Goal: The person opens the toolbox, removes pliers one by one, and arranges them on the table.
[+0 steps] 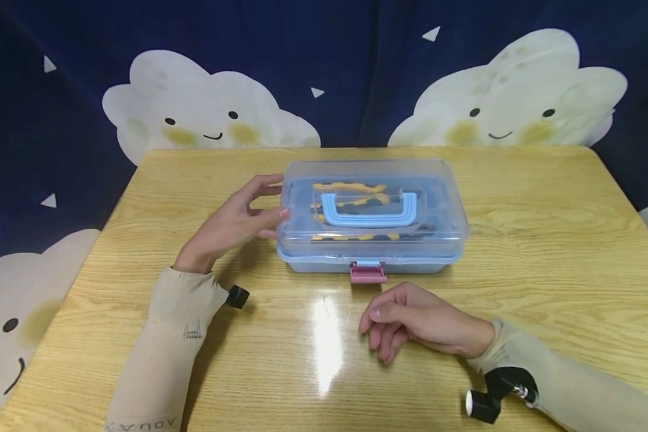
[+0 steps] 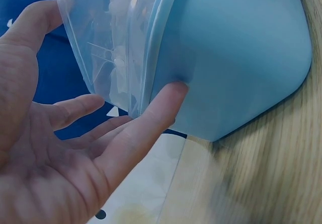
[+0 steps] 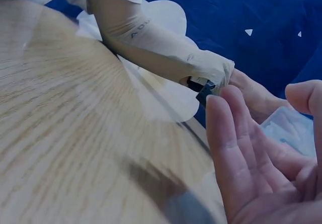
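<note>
L hand [image 1: 229, 227] touches blue box [image 1: 324, 264] at its L end, fingers spread, not clasping. R hand [image 1: 423, 324], also released, hangs loosely curled nr the pink latch [image 1: 368, 275].

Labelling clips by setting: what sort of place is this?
Probably an indoor tabletop staged for recording: a wood-grain table, a dark blue cloth with smiling clouds hung right behind it, and black devices on the person's wrists.
</note>
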Demonstrator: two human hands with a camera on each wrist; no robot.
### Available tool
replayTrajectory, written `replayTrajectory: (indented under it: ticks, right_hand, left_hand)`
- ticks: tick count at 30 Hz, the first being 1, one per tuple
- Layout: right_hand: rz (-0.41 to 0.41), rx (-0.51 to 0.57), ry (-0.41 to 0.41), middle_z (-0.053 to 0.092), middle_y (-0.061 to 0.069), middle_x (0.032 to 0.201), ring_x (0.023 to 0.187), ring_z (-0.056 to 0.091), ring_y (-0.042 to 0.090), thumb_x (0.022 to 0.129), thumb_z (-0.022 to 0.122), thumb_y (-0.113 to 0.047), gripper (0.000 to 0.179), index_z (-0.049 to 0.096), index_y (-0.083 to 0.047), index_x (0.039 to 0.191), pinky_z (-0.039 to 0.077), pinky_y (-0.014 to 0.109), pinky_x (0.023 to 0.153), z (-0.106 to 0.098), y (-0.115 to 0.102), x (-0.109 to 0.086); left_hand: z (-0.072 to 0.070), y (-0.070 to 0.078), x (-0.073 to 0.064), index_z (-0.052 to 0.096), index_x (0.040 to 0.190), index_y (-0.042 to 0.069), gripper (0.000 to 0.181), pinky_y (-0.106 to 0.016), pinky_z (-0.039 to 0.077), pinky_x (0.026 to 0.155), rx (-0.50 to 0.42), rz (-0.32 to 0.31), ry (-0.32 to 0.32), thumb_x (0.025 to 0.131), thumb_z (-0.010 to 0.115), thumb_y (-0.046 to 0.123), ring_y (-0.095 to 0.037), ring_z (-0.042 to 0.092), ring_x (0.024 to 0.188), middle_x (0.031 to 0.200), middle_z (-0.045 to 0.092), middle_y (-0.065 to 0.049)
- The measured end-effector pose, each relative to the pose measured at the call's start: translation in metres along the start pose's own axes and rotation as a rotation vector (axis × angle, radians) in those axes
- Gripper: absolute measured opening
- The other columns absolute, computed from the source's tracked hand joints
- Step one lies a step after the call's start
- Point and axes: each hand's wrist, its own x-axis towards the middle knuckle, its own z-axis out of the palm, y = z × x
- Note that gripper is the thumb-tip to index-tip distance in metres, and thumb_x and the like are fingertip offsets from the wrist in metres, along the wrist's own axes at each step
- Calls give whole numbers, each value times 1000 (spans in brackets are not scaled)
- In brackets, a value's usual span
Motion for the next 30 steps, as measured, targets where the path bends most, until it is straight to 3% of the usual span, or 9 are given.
replayTrajectory:
  ticks: [4, 10, 15, 21, 30]
  right_hand:
    - [-6, -87, 23, 77, 4, 90, 73, 75, 10, 107, 50, -14, 40, 57, 25, 114, 67, 33, 69, 0, -9, -4]
    - [-84, -287, 100, 74, 13, 90, 73, 76, 17, 106, 55, -14, 31, 65, 15, 108, 67, 46, 70, -2, -27, -12]
    - [-160, -352, 176, 73, 18, 89, 73, 76, 22, 105, 52, -6, 24, 66, 14, 105, 67, 48, 72, -6, -43, -22]
    - [-294, -435, 251, 74, 8, 86, 72, 76, 22, 104, 51, 2, 18, 68, 9, 105, 67, 44, 71, -12, -66, -31]
    - [-538, -616, 416, 78, 3, 84, 69, 75, 16, 98, 54, 13, 22, 73, 2, 102, 64, 26, 67, -26, -95, -46]
  left_hand:
    - [-1, -1, 3, 31, 161, 19, 72, -46, 65, 94, -1, 3, -7, 100, 69, 26, -40, 63, 130, 160, 40, -14]
    - [-1, 0, 3, 34, 159, 20, 71, -48, 63, 97, -1, 11, -5, 99, 70, 26, -38, 62, 132, 159, 42, -12]
    - [-2, 0, 1, 36, 157, 22, 69, -47, 62, 100, 24, 12, 13, 98, 72, 27, -35, 64, 129, 156, 46, -9]
    - [-5, 0, 1, 35, 158, 23, 71, -55, 58, 105, 71, -6, 7, 98, 73, 31, -34, 65, 129, 157, 44, -9]
    - [-9, 1, 3, 31, 160, 22, 75, -52, 57, 107, 149, -8, -14, 99, 72, 32, -35, 61, 134, 160, 40, -9]
